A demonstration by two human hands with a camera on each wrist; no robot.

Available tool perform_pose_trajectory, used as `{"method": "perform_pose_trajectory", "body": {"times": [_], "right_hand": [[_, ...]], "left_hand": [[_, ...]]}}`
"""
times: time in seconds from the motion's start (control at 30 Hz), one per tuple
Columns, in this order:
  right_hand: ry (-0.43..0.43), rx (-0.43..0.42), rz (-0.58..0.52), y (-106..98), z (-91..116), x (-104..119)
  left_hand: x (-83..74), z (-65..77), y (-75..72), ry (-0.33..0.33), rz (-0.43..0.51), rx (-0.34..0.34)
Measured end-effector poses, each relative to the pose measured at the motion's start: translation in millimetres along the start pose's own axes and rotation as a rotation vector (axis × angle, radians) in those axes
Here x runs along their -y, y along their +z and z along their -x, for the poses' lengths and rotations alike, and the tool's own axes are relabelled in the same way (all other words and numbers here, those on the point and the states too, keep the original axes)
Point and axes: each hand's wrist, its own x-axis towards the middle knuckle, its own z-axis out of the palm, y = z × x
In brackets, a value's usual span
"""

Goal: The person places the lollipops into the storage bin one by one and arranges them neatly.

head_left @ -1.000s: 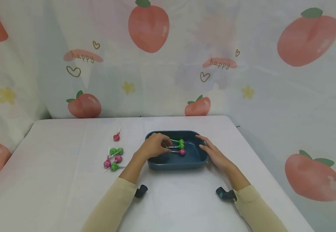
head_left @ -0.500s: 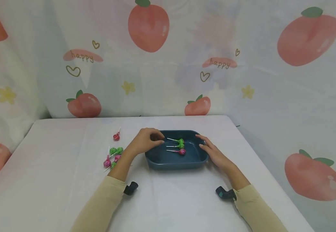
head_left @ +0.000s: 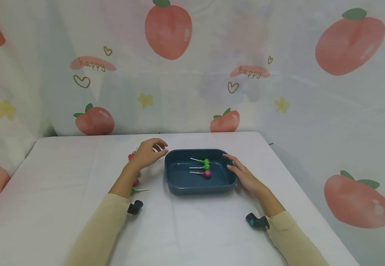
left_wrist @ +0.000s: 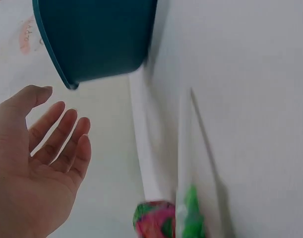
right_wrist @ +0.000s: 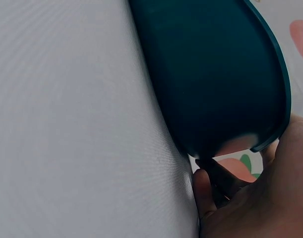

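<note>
Three lollipops lie in the dark blue rectangular tub: two green ones (head_left: 206, 167) and a pink one (head_left: 207, 173), sticks pointing left. The right hand (head_left: 245, 175) holds the right end of the tub (head_left: 195, 190), thumb over the rim and other fingers against the outside. Left of the tub, the left hand (head_left: 150, 152) hovers with relaxed fingers and nothing in them. A red lollipop (head_left: 131, 156) shows beside that hand. Under its wrist, a pink lollipop (head_left: 136, 182) and a green one's stick (head_left: 141, 190) are partly hidden; the left wrist view shows blurred wrappers (left_wrist: 153, 218).
A white cloth covers the table (head_left: 192, 229). Behind it hangs a peach-printed curtain (head_left: 185, 85). Black wrist cameras stick out from the left sleeve (head_left: 99, 221) and the right sleeve (head_left: 292, 236).
The left hand has let go of a pink lollipop in the tub, then moved out leftward over the loose lollipops. The right hand stays at the tub's right end.
</note>
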Motion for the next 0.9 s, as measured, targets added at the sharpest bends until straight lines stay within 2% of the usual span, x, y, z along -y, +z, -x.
{"method": "perform_pose_trajectory", "body": {"times": [0.23, 0.37, 0.57, 0.9], "right_hand": [[-0.012, 0.001, -0.006, 1, -1, -1], [-0.015, 0.001, -0.01, 1, -1, -1], [-0.016, -0.001, 0.002, 1, -1, 0], [-0.003, -0.004, 0.007, 1, -1, 1]], "left_hand": [[22.6, -5.5, -17.7, -0.051, -0.075, 0.099], [34.6, -6.5, -27.8, -0.054, -0.076, 0.144], [47.3, -4.1, -37.6, -0.072, -0.045, 0.168], [62.6, 1.2, -44.9, -0.077, -0.101, 0.204]]}}
